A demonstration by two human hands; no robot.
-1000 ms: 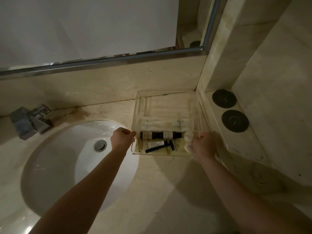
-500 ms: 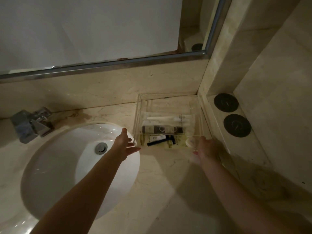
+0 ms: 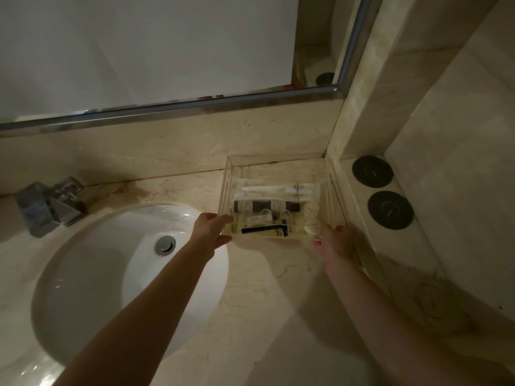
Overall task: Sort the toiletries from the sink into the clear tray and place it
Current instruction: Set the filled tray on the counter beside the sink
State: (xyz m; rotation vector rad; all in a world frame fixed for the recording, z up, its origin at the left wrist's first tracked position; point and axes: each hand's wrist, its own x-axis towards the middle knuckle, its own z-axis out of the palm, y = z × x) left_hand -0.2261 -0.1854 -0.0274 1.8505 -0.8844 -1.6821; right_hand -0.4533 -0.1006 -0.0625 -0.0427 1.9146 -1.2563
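Observation:
The clear tray (image 3: 232, 176) stands on the marble counter, pushed into the corner by the back wall. It holds white tubes (image 3: 276, 189), dark small bottles (image 3: 267, 204) and a blue-black razor (image 3: 264, 229) along its front. My left hand (image 3: 210, 232) is at the tray's front-left corner, fingers spread, fingertips at the wall. At the front-right corner is my right hand (image 3: 334, 240), blurred, with fingers stretched toward the rim. Neither hand wraps the tray. The white sink (image 3: 92, 274) to the left has nothing in its bowl.
A chrome faucet (image 3: 50, 204) sits behind the sink, and the drain (image 3: 165, 245) is shut. Two black round discs (image 3: 372, 171) (image 3: 390, 210) lie on a raised ledge right of the tray. A mirror frame (image 3: 195, 105) runs above the backsplash.
A second ago both hands held the tray above the counter. It now rests in the corner; the hands let go, and their fingers are back at its front corners.

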